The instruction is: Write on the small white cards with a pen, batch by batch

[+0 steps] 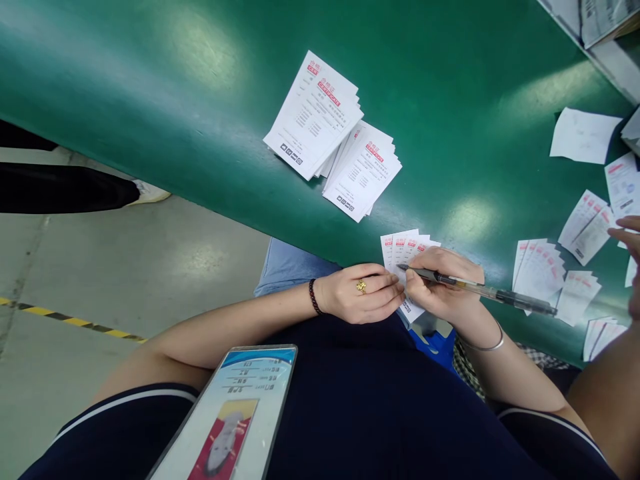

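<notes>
A small fan of white certificate cards (406,243) with red headings lies at the near table edge, partly covered by both hands. My left hand (361,293), with a gold ring and a dark beaded bracelet, has its fingers together over the cards' left side, seemingly gripping them; its thumb is hidden. In my right hand (447,280) is a clear-barrelled pen (500,295), its tip pointing left just over the cards. Whether the tip touches paper I cannot tell. Farther up the table are two piles of certificate cards, a left pile (313,120) and a right pile (364,172).
The green table (450,87) slopes across the view. More fanned cards (539,270) and a blank paper (585,135) lie at the right, beside another person's hand (631,233). A hanging badge (240,413) is in front of my chest. Another person's leg (65,189) shows at left.
</notes>
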`<state>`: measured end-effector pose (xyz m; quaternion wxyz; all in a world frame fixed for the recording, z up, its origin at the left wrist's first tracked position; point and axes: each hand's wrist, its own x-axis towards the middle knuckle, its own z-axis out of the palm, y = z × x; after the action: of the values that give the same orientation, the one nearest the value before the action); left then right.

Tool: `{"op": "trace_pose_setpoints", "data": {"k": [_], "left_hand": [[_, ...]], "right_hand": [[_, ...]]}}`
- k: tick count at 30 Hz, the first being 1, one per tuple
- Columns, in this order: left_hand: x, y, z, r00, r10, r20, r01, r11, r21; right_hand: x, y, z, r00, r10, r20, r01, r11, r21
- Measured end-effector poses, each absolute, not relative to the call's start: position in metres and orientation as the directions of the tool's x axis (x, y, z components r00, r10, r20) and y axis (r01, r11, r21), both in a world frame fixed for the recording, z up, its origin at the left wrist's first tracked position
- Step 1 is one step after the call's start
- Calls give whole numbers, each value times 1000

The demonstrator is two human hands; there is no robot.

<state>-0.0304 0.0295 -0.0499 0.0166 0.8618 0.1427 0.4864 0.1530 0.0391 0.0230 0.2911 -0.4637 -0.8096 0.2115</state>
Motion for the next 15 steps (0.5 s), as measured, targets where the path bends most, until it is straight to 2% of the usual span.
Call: {"op": "trace_pose_setpoints", "data": {"k": [15], "left_hand": [[-31,30,-50,483,255,837,207,-963,174]], "right_hand": [[150,38,23,-374,880,292,627,472,-620]]}}
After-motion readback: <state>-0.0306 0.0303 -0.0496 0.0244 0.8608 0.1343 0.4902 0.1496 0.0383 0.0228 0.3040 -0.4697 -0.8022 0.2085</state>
